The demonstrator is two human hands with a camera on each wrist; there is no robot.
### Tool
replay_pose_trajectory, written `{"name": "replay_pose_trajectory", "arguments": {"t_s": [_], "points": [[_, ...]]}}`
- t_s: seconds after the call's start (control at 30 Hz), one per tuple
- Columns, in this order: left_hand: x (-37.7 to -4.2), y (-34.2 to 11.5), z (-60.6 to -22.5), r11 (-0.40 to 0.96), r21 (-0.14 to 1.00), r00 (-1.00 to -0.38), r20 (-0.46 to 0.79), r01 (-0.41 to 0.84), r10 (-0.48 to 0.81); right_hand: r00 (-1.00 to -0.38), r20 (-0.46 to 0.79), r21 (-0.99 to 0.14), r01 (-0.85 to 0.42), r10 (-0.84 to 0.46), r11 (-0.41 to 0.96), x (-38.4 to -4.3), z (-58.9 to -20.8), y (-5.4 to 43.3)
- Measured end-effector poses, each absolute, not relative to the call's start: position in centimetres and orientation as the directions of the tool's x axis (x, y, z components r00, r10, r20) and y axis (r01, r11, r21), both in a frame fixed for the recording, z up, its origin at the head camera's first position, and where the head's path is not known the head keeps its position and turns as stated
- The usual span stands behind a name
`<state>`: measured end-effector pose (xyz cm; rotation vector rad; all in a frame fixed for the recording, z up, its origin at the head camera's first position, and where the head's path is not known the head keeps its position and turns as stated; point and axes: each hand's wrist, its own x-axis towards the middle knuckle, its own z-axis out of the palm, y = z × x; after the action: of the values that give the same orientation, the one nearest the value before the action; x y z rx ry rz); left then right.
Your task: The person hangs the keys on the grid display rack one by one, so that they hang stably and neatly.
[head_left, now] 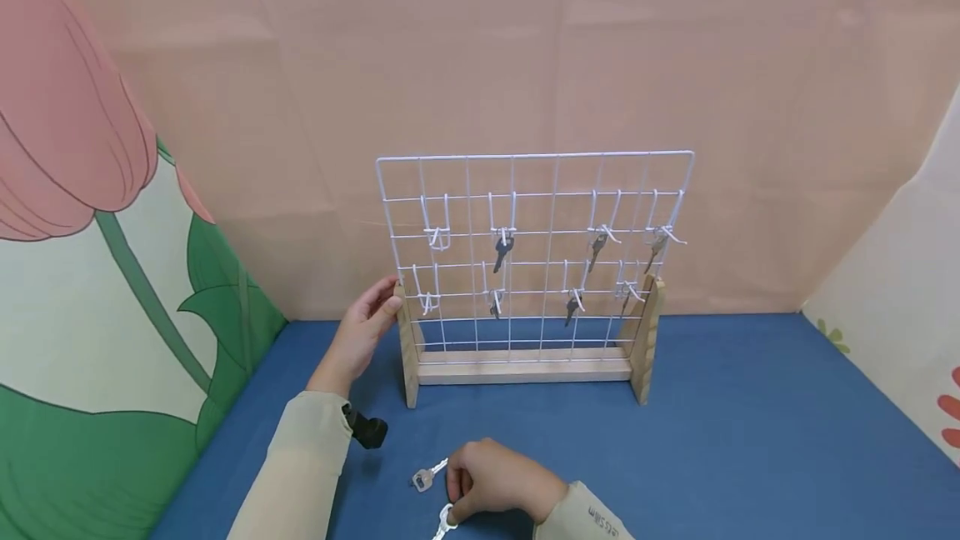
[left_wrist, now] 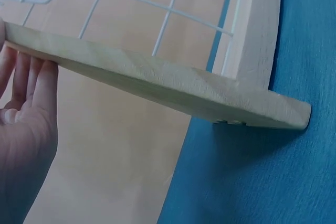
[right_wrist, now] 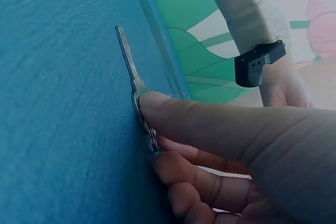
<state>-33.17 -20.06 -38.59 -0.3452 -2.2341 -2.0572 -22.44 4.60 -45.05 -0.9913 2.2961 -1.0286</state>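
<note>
A white wire grid with hooks (head_left: 536, 155) stands upright in a wooden base (head_left: 525, 371), several keys hanging from its hooks. At the grid's left end, my left hand (head_left: 358, 338) holds the top of the wooden side post (head_left: 409, 357), thumb in front and fingers behind. In the left wrist view its fingers (left_wrist: 44, 85) lie along the post's edge. Low in the head view, my right hand (head_left: 502, 477) pinches a silver key (right_wrist: 127, 56) by its head, close over the blue cloth, blade pointing away from the palm. Another silver key (head_left: 423, 479) lies beside that hand.
Blue cloth (head_left: 750, 407) covers the table. Behind the rack rises a plain beige backdrop (head_left: 480, 48). A flower-printed panel (head_left: 45, 307) borders the left side, a white printed one (head_left: 892, 290) the right. A black wrist camera (head_left: 367, 430) sits on the left sleeve.
</note>
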Motion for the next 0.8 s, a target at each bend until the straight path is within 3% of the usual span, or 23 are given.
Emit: {"name": "replay_pose_trajectory", "arguments": {"t_s": [0.33, 0.57, 0.8], "points": [[-32.9, -19.6, -38.8, 0.056, 0.977, -0.976, 0.201, 0.206, 0.081, -0.589, -0.081, -0.727, -0.518, -0.804, 0.452, -22.7, -44.9, 4.9], [-32.7, -19.4, -38.4, 0.066, 0.977, -0.977, 0.198, 0.203, 0.074, -0.496, -0.153, -0.753, -0.501, -0.854, 0.426, -23.5, -44.5, 5.6], [-32.9, -19.5, -38.4, 0.054, 0.978, -0.977, 0.195, 0.200, 0.086, -0.501, -0.136, -0.783, -0.474, -0.854, 0.403, -24.0, -44.8, 5.7]]}}
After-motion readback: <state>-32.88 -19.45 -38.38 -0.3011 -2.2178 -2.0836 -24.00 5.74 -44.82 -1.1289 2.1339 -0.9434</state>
